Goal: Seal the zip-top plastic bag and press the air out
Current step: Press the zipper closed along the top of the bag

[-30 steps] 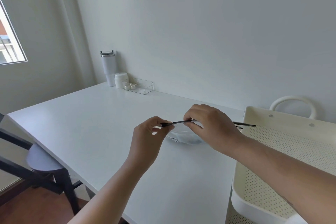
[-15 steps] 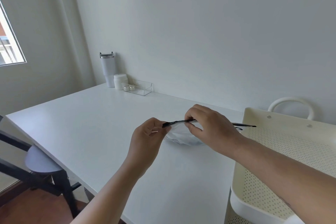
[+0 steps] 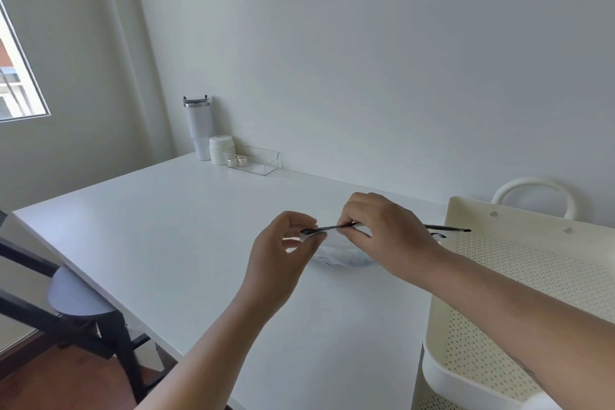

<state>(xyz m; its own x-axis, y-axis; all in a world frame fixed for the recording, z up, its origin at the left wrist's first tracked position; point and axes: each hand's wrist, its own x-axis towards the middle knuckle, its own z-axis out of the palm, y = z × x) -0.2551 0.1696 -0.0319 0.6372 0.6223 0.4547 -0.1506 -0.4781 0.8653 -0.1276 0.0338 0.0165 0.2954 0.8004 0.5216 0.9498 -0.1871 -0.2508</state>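
Observation:
A clear zip-top plastic bag (image 3: 342,256) with a dark zip strip along its top stands on the white table (image 3: 186,230), holding something pale with striped fabric. My left hand (image 3: 283,260) pinches the left end of the zip strip. My right hand (image 3: 382,236) pinches the strip near its middle and hides most of the bag's right side. The strip's right end sticks out past my right wrist toward the tray.
A cream perforated tray (image 3: 519,276) with a loop handle sits right of the bag. At the back left stand a white tumbler (image 3: 198,130), a white jar (image 3: 221,150) and a clear acrylic holder (image 3: 256,160). A stool (image 3: 80,296) sits beyond the table's left edge.
My left hand's grip on the strip's left end has shifted slightly, fingers more spread. My right hand stays at about the same spot on the strip. The bag has not moved.

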